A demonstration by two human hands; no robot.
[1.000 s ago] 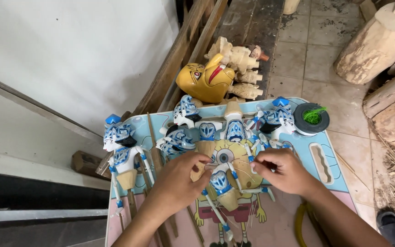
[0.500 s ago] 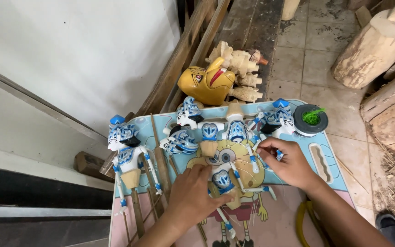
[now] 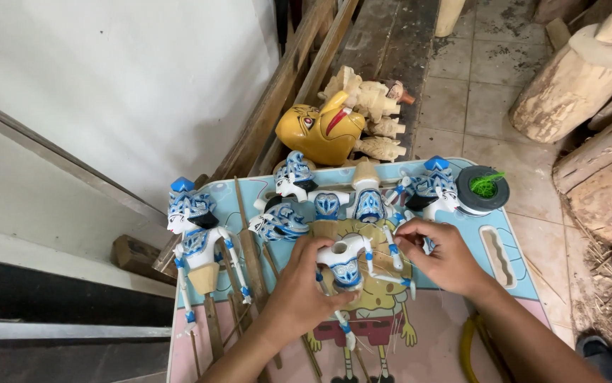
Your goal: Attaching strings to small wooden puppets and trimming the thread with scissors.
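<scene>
My left hand [image 3: 299,284] closes its fingers around a headless blue-and-white puppet torso [image 3: 345,262], steadying it, while my right hand [image 3: 444,255] pinches a thin thread at the puppet's arm [image 3: 391,245], apparently to tie the joint. Both work over a small cartoon-printed table [image 3: 512,284]; finished puppets [image 3: 192,227] and a yellow carved mask [image 3: 320,131] lie nearby.

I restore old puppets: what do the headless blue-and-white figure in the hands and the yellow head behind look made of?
Puppet body: probably carved wood, glossy white and blue paint. Yellow head: likely wood too, shiny yellow lacquer, red beak; bare carved pieces lie beside it.
</scene>
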